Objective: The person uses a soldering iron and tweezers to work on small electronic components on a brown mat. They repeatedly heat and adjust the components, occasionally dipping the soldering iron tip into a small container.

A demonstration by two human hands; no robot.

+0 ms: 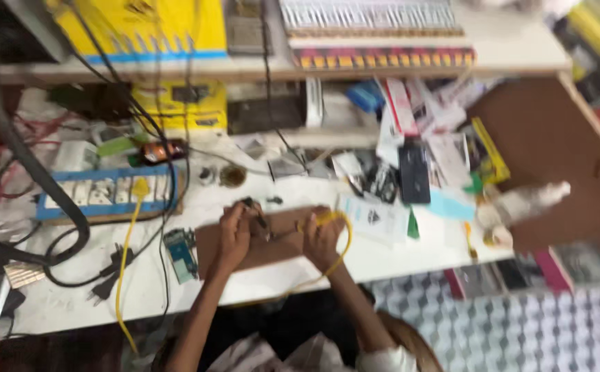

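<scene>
The picture is blurred. My left hand [233, 235] rests on a brown board [276, 249] at the front of a white workbench [410, 251] and grips a small dark tool [256, 213] that I cannot make out clearly. My right hand [320, 239] is a short way to the right on the same board, closed around a yellow cable [344, 238]. The cable loops over that hand and runs down past my forearm. The tool's tip points toward the right hand.
A small green circuit board [181, 253] lies left of the brown board. A blue power strip [107, 193] with a yellow plug, thick black cables [72, 227] and a black plug [107, 274] fill the left. A black phone [413, 172], papers and a white bottle [523, 202] lie right.
</scene>
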